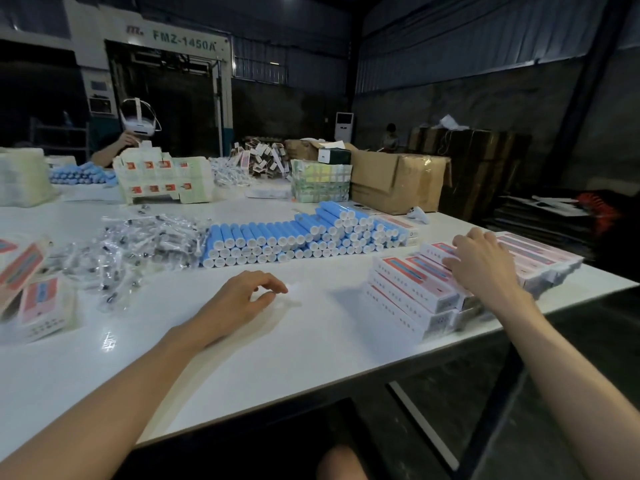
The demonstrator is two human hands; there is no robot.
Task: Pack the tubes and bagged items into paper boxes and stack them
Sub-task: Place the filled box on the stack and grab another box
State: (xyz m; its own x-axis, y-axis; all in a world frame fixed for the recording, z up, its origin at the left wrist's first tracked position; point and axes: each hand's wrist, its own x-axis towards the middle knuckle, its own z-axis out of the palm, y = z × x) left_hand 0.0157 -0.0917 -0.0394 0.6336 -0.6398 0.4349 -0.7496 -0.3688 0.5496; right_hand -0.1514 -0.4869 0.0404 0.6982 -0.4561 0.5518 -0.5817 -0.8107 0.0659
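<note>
Right hand (485, 268): released, my fingers lie spread and flat on the top row of the packed boxes (408, 292); I hold nothing in it.
Left hand (242, 299): it hovers low over the bench (277, 348) with the fingers loosely curled. Something faint and clear lies at the fingertips, and I cannot tell whether I am pinching it.
Packed boxes: they are stacked in layers at the right edge of the bench, under my right hand. I judge thin paperboard, light, stiff along the length but easy to dent at the corners. I would take one by its long sides and square the rows with a flat palm.
Tubes (263, 237): blue with white caps, piled in rows at mid-bench, caps toward me. They look rigid, smooth and ready to roll, so I would lift one from the top of the pile by its middle, not pull one from below.
Bagged items (145, 247): a loose heap just left of the tubes. The film looks slippery and crinkly, so pinch a bag by its edge.
Empty boxes (34, 299): at the far left, near the heap.
</note>
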